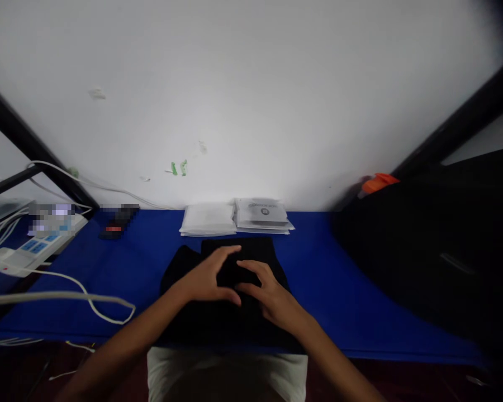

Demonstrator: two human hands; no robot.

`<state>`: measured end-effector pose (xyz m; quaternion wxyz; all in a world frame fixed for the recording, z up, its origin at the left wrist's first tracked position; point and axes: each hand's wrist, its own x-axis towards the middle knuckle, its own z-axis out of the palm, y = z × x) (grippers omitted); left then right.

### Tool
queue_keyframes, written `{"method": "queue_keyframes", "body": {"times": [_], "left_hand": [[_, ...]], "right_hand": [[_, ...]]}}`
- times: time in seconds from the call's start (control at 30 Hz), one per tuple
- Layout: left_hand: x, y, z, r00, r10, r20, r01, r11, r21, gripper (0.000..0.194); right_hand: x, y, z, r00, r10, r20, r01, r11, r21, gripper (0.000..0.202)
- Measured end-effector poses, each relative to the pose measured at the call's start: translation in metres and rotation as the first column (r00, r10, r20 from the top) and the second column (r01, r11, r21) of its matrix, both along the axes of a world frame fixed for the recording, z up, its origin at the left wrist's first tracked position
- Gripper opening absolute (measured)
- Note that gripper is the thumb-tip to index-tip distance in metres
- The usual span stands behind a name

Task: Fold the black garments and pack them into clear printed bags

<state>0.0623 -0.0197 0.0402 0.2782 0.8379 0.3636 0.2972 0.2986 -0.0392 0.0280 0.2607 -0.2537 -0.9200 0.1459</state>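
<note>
Dark folded cloth, seemingly a black garment (pixel 235 329), lies on the blue tabletop close to my body. Over its middle is my left hand (pixel 212 276), thumb and fingers spread apart with nothing between them. Facing it from the right, my right hand (pixel 272 293) has its fingers parted and slightly curled, also with nothing in them. The fingertips of the two hands come near each other. Whether either hand touches the cloth is hard to tell. Just beyond the cloth lie two flat white packets, a plain left one (pixel 208 218) and a printed right one (pixel 263 213).
A white power strip (pixel 37 245) with cables lies at the left, and a white cord (pixel 104 318) loops over the table edge. Near the wall rests a dark blurred object (pixel 119 222). A large black item (pixel 427 257) covers the right side, with something orange (pixel 380 182) behind it.
</note>
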Motion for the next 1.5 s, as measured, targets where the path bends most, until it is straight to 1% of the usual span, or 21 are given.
{"method": "queue_keyframes", "body": {"times": [0.07,0.17,0.27,0.43,0.5,0.6,0.67,0.77,0.83,0.9,1.0,1.07,1.1,1.17,1.2,1.23,1.3,1.33,1.37,1.43,1.5], "left_hand": [[0.015,-0.021,-0.002,0.999,-0.026,0.028,0.028,0.997,-0.07,0.111],[0.022,-0.033,-0.006,0.998,0.051,0.033,-0.048,0.993,-0.107,0.094],[0.009,-0.032,-0.005,0.987,0.15,0.053,-0.143,0.983,-0.113,0.076],[-0.022,-0.032,0.003,0.963,0.238,0.127,-0.229,0.97,-0.083,0.049],[-0.025,-0.036,0.002,0.957,0.284,0.054,-0.28,0.957,-0.082,0.051],[-0.021,-0.042,-0.004,0.929,0.349,-0.124,-0.357,0.933,-0.047,0.07],[-0.021,-0.045,-0.01,0.897,0.403,-0.183,-0.411,0.911,-0.007,0.059],[-0.038,-0.045,-0.018,0.85,0.493,-0.186,-0.497,0.867,0.024,0.041],[-0.056,-0.045,-0.022,0.806,0.564,-0.181,-0.568,0.822,0.028,0.041],[-0.076,-0.044,-0.023,0.729,0.653,-0.205,-0.661,0.75,0.037,0.042],[-0.095,-0.045,-0.019,0.596,0.761,-0.257,-0.763,0.636,0.115,0.049],[-0.098,-0.047,-0.013,0.553,0.801,-0.23,-0.773,0.596,0.216,0.053],[-0.096,-0.049,-0.01,0.556,0.809,-0.19,-0.764,0.588,0.267,0.052],[-0.088,-0.052,-0.003,0.622,0.777,-0.094,-0.712,0.612,0.343,0.044],[-0.082,-0.054,0.0,0.691,0.719,-0.072,-0.655,0.665,0.36,0.039],[-0.076,-0.054,0.001,0.772,0.629,-0.084,-0.566,0.742,0.358,0.035],[-0.067,-0.051,0.002,0.897,0.396,-0.194,-0.333,0.896,0.293,0.032],[-0.064,-0.049,0.001,0.919,0.297,-0.259,-0.236,0.941,0.243,0.033],[-0.062,-0.045,0.0,0.92,0.234,-0.315,-0.178,0.964,0.197,0.034],[-0.062,-0.037,-0.003,0.903,0.201,-0.381,-0.152,0.976,0.156,0.041],[-0.064,-0.031,-0.005,0.896,0.195,-0.399,-0.147,0.978,0.148,0.047]], "right_hand": [[-0.001,0.001,-0.002,1.0,0.019,0.016,-0.019,1.0,-0.016,0.08],[0.002,0.002,-0.006,1.0,0.021,0.002,-0.021,1.0,-0.013,0.09],[0.011,0.004,-0.007,1.0,-0.014,-0.026,0.014,1.0,-0.015,0.09],[0.026,0.012,-0.007,0.998,-0.006,-0.062,0.004,0.999,-0.036,0.069],[0.027,0.015,-0.008,0.995,-0.004,-0.1,0.002,1.0,-0.02,0.063],[0.025,0.018,-0.009,0.993,-0.005,-0.121,0.003,1.0,-0.015,0.059],[0.026,0.02,-0.01,0.991,-0.021,-0.136,0.019,1.0,-0.013,0.057],[0.032,0.025,-0.013,0.984,-0.065,-0.167,0.064,0.998,-0.014,0.053],[0.039,0.031,-0.017,0.979,-0.095,-0.179,0.093,0.996,-0.019,0.049],[0.047,0.036,-0.022,0.98,-0.116,-0.164,0.112,0.993,-0.029,0.047],[0.058,0.045,-0.028,0.99,-0.105,-0.091,0.102,0.994,-0.044,0.052],[0.062,0.048,-0.028,0.994,-0.09,-0.067,0.086,0.995,-0.051,0.056],[0.063,0.048,-0.026,0.993,-0.091,-0.071,0.087,0.995,-0.058,0.055],[0.062,0.045,-0.02,0.991,-0.104,-0.082,0.097,0.992,-0.08,0.05],[0.06,0.043,-0.016,0.991,-0.113,-0.073,0.106,0.99,-0.097,0.045],[0.058,0.04,-0.013,0.992,-0.121,-0.044,0.115,0.987,-0.116,0.04],[0.054,0.034,-0.007,0.991,-0.127,0.052,0.133,0.98,-0.149,0.039],[0.052,0.031,-0.005,0.987,-0.126,0.103,0.141,0.977,-0.159,0.045],[0.051,0.029,-0.005,0.982,-0.123,0.144,0.146,0.976,-0.163,0.05],[0.05,0.027,-0.006,0.976,-0.119,0.183,0.149,0.977,-0.156,0.048],[0.051,0.028,-0.009,0.977,-0.126,0.173,0.15,0.98,-0.131,0.033]]}}
